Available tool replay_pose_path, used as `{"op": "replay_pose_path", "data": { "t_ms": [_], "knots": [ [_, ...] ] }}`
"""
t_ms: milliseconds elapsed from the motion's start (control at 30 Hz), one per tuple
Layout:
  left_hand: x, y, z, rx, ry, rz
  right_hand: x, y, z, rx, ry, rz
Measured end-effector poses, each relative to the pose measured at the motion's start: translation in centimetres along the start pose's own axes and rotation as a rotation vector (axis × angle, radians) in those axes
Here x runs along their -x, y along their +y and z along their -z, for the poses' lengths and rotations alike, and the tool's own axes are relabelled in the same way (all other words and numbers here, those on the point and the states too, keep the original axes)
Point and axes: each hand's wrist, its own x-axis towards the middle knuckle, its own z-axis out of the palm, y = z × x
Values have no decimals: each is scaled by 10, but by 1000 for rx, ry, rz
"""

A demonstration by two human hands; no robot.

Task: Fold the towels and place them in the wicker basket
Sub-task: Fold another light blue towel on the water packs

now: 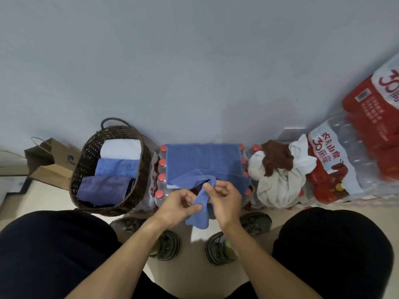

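Both hands low at the pack's near edge: left hand (177, 205) & right hand (224, 200) each pinching the blue towel (200, 167), fingers curled.

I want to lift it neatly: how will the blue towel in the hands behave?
The blue towel is probably floppy: its corner droops below both hands. It seems light, since a fingers' pinch holds it. Likely not slippery, as the cloth looks napped.

Water bottle pack (160, 180) mostly hidden under blue towel (203, 160); only red caps show at its 9 & 3 o'clock sides. Big red pack (373, 117) cut off by right edge. Paper bag (51, 162) print too blurry to read, maybe a logo.
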Motion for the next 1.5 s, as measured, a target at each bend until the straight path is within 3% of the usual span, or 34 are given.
{"op": "replay_pose_path", "data": {
  "t_ms": [167, 333, 567, 733, 967, 1133, 1333, 1500],
  "knots": [
    [1, 5, 4, 90, 41, 44, 0, -12, 1, -61, -154, -43],
    [-1, 17, 7, 435, 156, 117, 3, -16, 3, 222, -357, 58],
    [3, 20, 6, 619, 274, 158, -1, -12, 13, 371, -374, 69],
    [7, 19, 3, 350, 363, 169, -1, -13, 15, 239, -288, 4],
    [12, 32, 11, -65, 444, -48, 2, -31, 11, 137, -331, 23],
    [20, 41, 13, -193, 96, -326, 4, -42, 13, 25, -333, -74],
    [17, 43, 9, -87, 205, -348, 6, -54, 19, -50, -445, -265],
    [15, 49, 11, 13, 319, -345, 12, -63, 29, 132, -583, -139]
  ]
}}
